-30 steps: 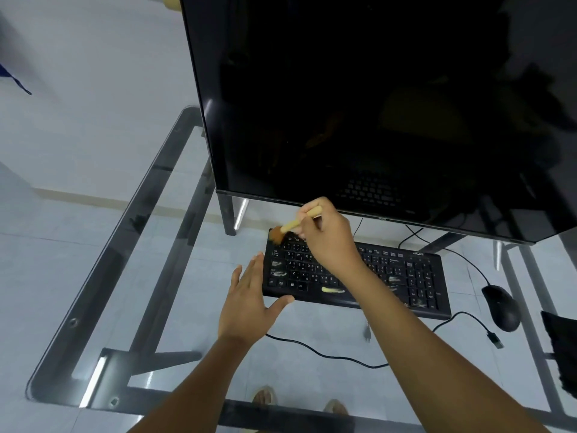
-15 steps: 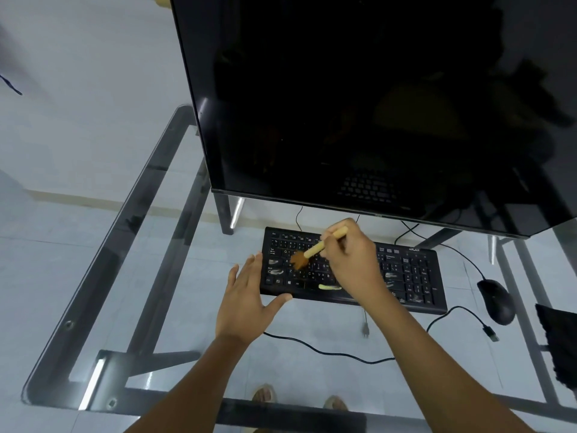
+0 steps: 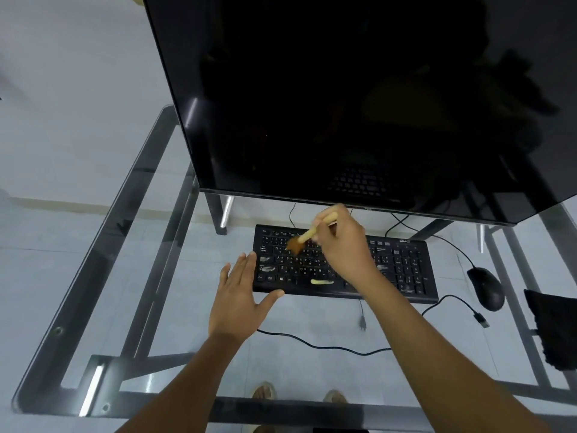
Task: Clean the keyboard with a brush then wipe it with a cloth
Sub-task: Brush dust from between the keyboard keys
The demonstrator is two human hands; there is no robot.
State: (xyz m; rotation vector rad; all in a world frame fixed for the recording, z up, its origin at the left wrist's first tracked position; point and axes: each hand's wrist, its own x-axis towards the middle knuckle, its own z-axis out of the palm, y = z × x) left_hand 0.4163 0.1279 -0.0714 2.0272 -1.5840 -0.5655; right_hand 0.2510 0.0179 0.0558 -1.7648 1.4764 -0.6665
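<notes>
Right hand [image 3: 345,245] covers the middle of the black rectangular computer keyboard [image 3: 402,270], so those keys are hidden; the right forearm crosses its front edge. Black cloth [image 3: 554,331] is cut off at the right edge of the frame, only a ragged piece shows. Large black monitor screen [image 3: 343,98] is off, cut at the top, reflecting a dim keyboard shape. Feet under the glass are blurry.

Writing: a small pale logo at the keyboard's top right corner, too small to read. Key legends are white, mostly illegible. Pale smears on several keys, one yellowish streak on the space bar.

Right hand fingers curl round the pale wooden handle of the small brush with brown bristles [image 3: 307,237]; bristles touch the upper left key rows. Left hand [image 3: 239,300] is flat with fingers straight and spread, holding nothing, fingertips at the keyboard's left edge, thumb by its front corner.

Surface: clear glass table with dark metal frame [image 3: 103,251], pale tiled floor visible through it. Black wired mouse [image 3: 485,287] sits right of the keyboard, between it and the cloth. Black cable [image 3: 327,346] loops in front.
</notes>
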